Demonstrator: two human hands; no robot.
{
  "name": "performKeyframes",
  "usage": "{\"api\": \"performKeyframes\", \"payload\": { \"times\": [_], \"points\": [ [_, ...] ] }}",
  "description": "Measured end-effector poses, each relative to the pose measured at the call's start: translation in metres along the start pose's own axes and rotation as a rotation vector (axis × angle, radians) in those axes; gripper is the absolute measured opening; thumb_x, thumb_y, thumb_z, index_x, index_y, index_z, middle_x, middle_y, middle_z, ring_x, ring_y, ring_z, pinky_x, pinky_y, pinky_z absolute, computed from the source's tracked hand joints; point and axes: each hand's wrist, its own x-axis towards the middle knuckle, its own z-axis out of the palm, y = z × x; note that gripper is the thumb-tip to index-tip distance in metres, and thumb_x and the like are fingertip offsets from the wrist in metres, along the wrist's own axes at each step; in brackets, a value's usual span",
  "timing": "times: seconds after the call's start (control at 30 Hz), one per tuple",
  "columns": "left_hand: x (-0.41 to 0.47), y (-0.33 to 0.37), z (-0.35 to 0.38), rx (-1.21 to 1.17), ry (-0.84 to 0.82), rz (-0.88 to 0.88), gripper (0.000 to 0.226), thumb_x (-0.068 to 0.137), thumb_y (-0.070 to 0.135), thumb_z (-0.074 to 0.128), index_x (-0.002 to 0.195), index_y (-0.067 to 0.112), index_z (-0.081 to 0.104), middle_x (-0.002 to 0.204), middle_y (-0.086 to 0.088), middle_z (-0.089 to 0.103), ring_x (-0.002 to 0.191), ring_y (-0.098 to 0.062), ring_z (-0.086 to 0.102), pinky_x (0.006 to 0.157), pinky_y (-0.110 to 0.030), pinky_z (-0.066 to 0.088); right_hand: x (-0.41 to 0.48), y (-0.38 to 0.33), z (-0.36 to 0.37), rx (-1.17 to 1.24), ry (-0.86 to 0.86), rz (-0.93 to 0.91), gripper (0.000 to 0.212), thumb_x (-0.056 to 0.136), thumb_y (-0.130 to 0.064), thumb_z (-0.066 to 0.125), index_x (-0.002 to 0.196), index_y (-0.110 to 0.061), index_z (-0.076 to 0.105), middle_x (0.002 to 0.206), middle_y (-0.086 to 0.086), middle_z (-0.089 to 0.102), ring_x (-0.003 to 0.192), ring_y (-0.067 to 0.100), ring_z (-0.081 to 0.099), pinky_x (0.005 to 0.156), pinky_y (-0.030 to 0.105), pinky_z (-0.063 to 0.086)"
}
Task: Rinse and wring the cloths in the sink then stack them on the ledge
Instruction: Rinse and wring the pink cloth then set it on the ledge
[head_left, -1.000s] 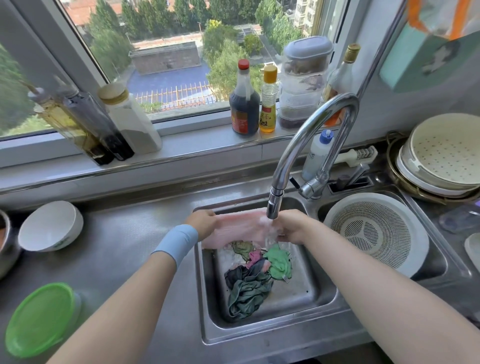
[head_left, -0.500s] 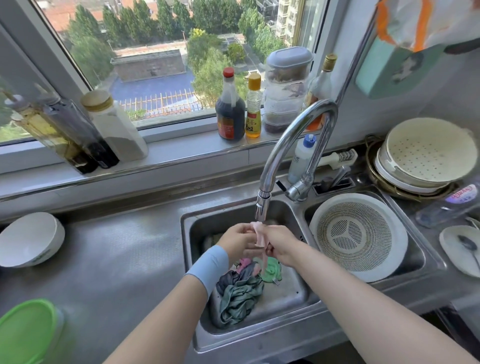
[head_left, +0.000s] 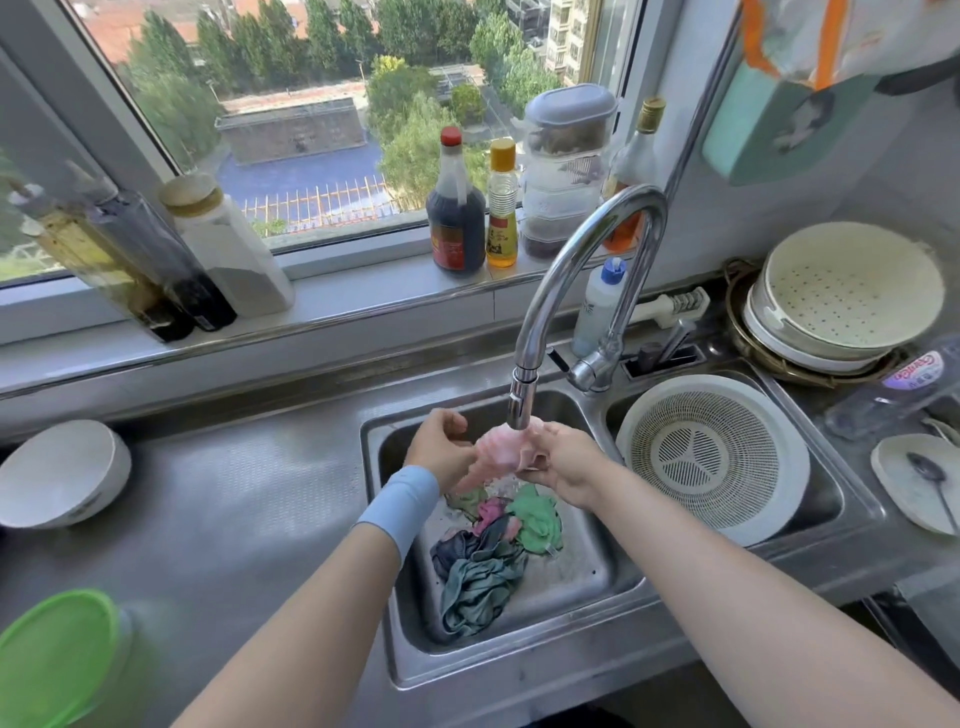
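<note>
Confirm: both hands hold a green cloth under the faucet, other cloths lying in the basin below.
Wrong colour: the head view shows a pink cloth under the faucet, held by the left hand and right hand, other cloths lying in the basin below.

I see the pink cloth (head_left: 500, 451) bunched and wet, gripped between my left hand (head_left: 440, 446) and right hand (head_left: 563, 464), with a tail drooping under the left palm. Just below both hands, the rest lie crumpled together on the sink (head_left: 519, 670) floor. The green cloth (head_left: 537, 519) is under my right wrist, the magenta cloth (head_left: 491, 512) touches it, and the dark cloth (head_left: 456, 551) and teal cloth (head_left: 478, 592) lie nearer me.
</note>
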Motion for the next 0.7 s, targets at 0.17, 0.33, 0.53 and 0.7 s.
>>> {"api": "performKeyframes", "payload": {
  "times": [0.17,0.33,0.53,0.7],
  "points": [
    [0.003,-0.014,0.007,0.097,-0.398,0.057,0.115,0.072,0.008,0.083,0.158,0.030,0.009,0.152,-0.005,0.039,0.133,-0.021,0.049,0.089,-0.027,0.054,-0.005,-0.007,0.000,0.343,-0.155,0.036,0.026,0.107,-0.016,0.040,0.115,-0.004,0.061,0.112,0.019,0.067,0.096,0.030,0.068,0.076,0.044,0.062],
    [0.010,-0.013,0.019,0.200,-0.367,0.091,0.030,0.089,0.025,0.071,0.118,0.025,0.064,0.094,0.003,0.069,0.072,-0.011,0.058,0.060,-0.021,0.045,-0.007,-0.004,-0.018,0.560,-0.096,0.138,0.026,0.105,0.001,0.033,0.126,0.000,0.049,0.128,0.032,0.059,0.103,0.048,0.064,0.074,0.052,0.062],
    [0.007,-0.014,0.014,0.323,-0.328,0.134,0.020,0.096,0.031,0.060,0.076,0.031,0.056,0.075,0.004,0.059,0.067,-0.015,0.050,0.066,-0.030,0.045,-0.016,0.008,-0.027,-0.784,0.179,0.220,0.015,0.093,-0.011,0.055,0.102,0.000,0.062,0.105,0.019,0.061,0.085,0.026,0.061,0.071,0.032,0.052],
    [-0.001,-0.003,0.007,0.514,-0.355,0.280,0.009,0.096,0.018,0.056,0.094,0.026,0.058,0.085,-0.003,0.059,0.075,-0.019,0.047,0.071,-0.032,0.044,-0.026,0.027,0.006,-0.893,-0.070,-0.172,0.067,0.074,-0.023,0.074,0.134,-0.034,0.045,0.127,-0.007,0.055,0.116,0.015,0.057,0.085,0.025,0.049]
  ]
}}
